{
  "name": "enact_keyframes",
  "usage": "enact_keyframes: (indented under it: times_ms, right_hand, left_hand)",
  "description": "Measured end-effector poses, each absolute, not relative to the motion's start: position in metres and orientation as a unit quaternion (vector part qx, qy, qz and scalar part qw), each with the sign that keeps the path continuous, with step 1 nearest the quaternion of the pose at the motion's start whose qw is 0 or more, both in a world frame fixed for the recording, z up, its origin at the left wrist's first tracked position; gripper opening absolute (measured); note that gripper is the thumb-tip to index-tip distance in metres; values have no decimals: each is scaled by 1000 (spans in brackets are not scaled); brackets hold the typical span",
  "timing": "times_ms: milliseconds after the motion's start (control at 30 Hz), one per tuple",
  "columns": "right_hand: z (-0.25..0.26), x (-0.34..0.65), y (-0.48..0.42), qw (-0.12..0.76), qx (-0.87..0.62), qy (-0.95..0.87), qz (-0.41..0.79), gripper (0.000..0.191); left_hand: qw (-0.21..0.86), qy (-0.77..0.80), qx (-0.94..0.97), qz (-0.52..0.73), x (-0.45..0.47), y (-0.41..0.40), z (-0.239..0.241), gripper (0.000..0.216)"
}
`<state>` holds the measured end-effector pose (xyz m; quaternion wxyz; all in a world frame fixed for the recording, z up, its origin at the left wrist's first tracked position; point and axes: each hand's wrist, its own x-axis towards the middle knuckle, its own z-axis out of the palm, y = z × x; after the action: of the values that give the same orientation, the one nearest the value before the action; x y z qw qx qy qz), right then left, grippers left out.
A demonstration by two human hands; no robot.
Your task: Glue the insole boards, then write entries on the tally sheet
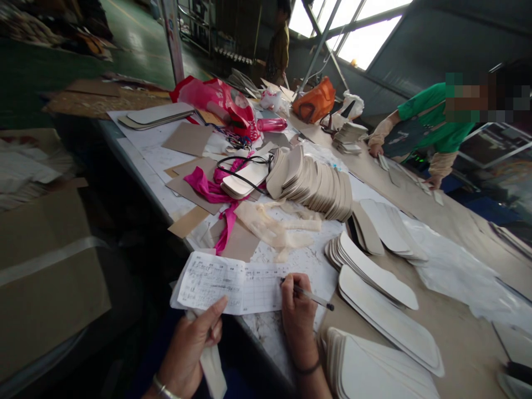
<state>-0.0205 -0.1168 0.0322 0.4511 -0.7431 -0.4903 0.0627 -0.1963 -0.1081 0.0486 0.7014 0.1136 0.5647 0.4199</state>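
Observation:
A printed paper form with handwriting lies at the near edge of the long table. My left hand grips the form's lower edge, thumb on top, with a folded strip of white material under the fingers. My right hand rests on the form's right end and holds a pen, its tip pointing right. Stacks of white insole-shaped pieces lie just right of my right hand.
A fanned row of beige insoles, pink ribbon, a red plastic bag and an orange bag crowd the table. A person in green leans over the far right side. Another person stands at the back. A cardboard box sits left.

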Motion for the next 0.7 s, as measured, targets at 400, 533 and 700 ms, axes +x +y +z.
enact_keyframes:
  times_ms: [400,533,700]
  right_hand:
    - [34,-20,-116,453,-738,-497,53,25]
    - [35,-20,-116,450,-737,-501,55,26]
    - [35,-21,-116,444,-738,-505,57,26]
  left_hand:
    - [699,566,117,421,-196,-107,50,45]
    - [700,566,116,421,-197,-108,49,46]
    - [700,567,117,419,-197,-109,49,50]
